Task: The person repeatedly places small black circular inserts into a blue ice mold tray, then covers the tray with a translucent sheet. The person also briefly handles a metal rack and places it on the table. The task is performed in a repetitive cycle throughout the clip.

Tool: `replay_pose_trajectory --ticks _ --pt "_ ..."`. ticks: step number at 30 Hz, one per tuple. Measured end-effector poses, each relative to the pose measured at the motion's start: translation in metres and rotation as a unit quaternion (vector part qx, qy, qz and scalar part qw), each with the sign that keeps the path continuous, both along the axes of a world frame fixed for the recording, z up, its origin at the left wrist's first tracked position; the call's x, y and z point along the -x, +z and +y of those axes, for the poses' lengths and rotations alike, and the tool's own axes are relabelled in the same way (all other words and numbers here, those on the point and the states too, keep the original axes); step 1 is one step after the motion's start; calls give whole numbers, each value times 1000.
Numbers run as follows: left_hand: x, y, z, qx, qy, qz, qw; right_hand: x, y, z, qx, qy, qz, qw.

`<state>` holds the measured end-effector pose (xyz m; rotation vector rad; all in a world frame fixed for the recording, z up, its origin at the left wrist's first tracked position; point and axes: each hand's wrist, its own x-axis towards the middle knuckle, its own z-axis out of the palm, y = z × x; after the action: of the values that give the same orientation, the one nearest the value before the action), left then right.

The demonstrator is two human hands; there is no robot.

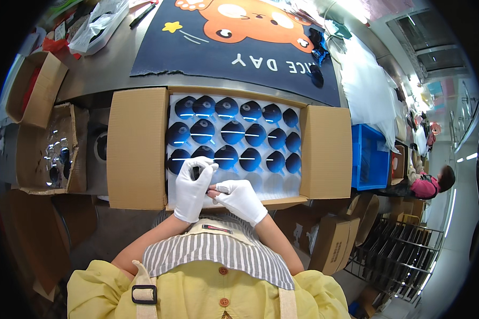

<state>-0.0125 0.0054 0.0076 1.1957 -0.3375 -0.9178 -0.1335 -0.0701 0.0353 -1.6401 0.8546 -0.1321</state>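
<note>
An open cardboard box lies before me, with a white tray inside it. Dark blue, gradient-tinted lenses stand in rows in the tray, some with bright streaks of reflected light. Over the tray's near left part, my left hand in a white glove is closed around a dark lens, mostly hidden by the fingers. Beside it, my right hand, also gloved but with bare fingertips showing, is closed close against the left palm. What lies between its fingertips is hidden.
A printed dark mat with a cartoon bear covers the table beyond the box. Sunglasses rest at its right edge. Smaller cartons stand at left; a blue crate is at right. A person in pink is farther right.
</note>
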Motion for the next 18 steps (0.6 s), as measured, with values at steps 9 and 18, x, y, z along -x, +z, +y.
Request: replay_pose_trajectory --ticks 9,18 --pt "-66 41 -4 52 99 -184 977 -11 -3 15 47 9 -5 999" --pt "-100 63 7 36 43 -165 985 7 9 5 382 153 207 887"
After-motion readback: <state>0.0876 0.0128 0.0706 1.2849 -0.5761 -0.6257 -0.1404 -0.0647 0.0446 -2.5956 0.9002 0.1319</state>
